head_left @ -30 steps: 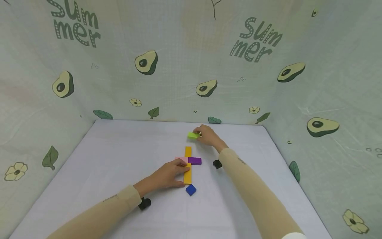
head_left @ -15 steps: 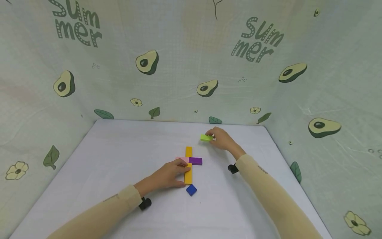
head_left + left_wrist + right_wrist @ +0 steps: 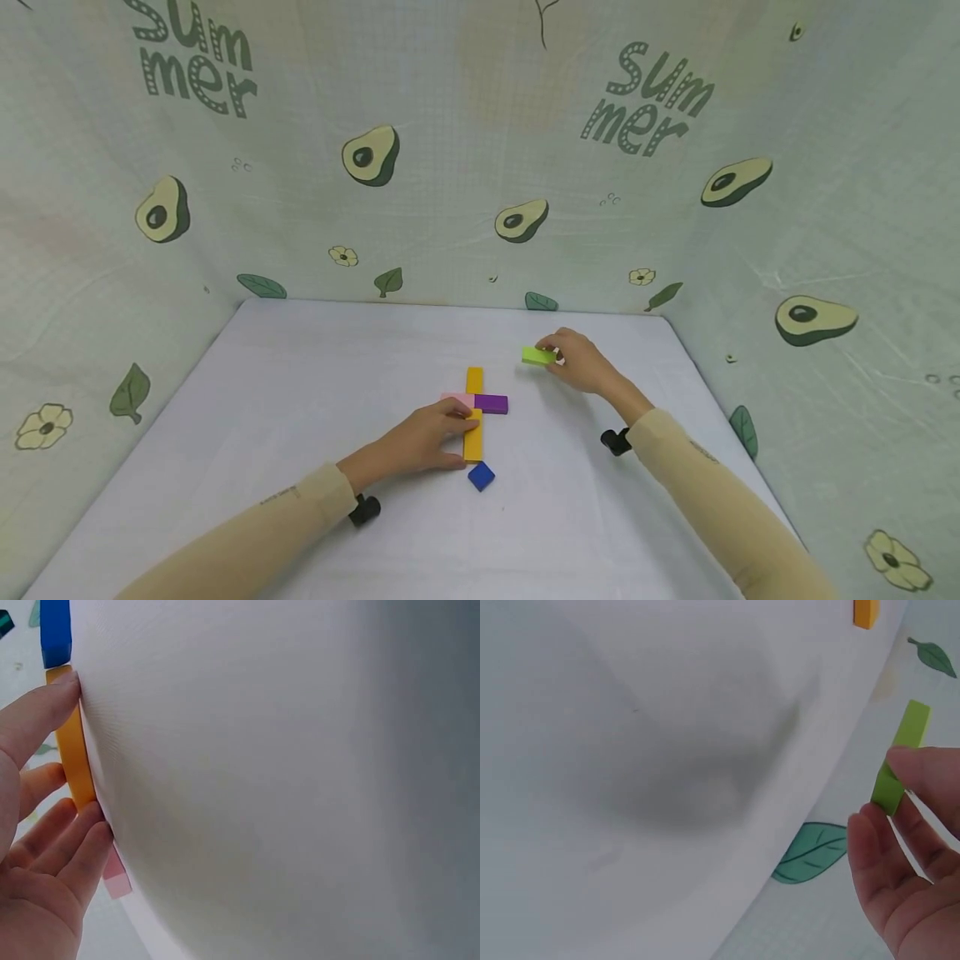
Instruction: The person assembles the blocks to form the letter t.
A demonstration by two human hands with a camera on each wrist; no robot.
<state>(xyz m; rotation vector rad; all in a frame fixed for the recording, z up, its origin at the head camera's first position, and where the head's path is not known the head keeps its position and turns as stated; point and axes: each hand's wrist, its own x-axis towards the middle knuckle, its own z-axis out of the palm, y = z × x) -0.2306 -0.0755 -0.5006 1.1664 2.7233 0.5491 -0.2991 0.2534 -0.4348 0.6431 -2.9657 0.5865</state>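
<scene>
My left hand (image 3: 420, 439) holds a yellow-orange wooden block (image 3: 472, 446) flat on the table. Its thumb lies at the near end and its fingers reach the far end, as the left wrist view shows. Touching the block's far end are a pink block (image 3: 457, 400), partly hidden by the hand, and a purple block (image 3: 492, 405). A second yellow-orange block (image 3: 475, 380) extends beyond these. Near the thumb, a blue block (image 3: 481, 477) sits turned like a diamond. My right hand (image 3: 581, 360) pinches a lime-green block (image 3: 906, 742) between thumb and fingers, raised over its shadow on the table.
White cloth covers the table (image 3: 315, 358). A printed curtain (image 3: 435, 167) with avocados and leaves rises behind it and along both sides. Dark wrist cameras sit under both wrists, one camera (image 3: 364, 510) on the left and another camera (image 3: 616, 442) on the right.
My right hand has carried the lime-green block to the right and slightly nearer, away from above the far yellow-orange block. The left hand and the laid blocks stay in place.
</scene>
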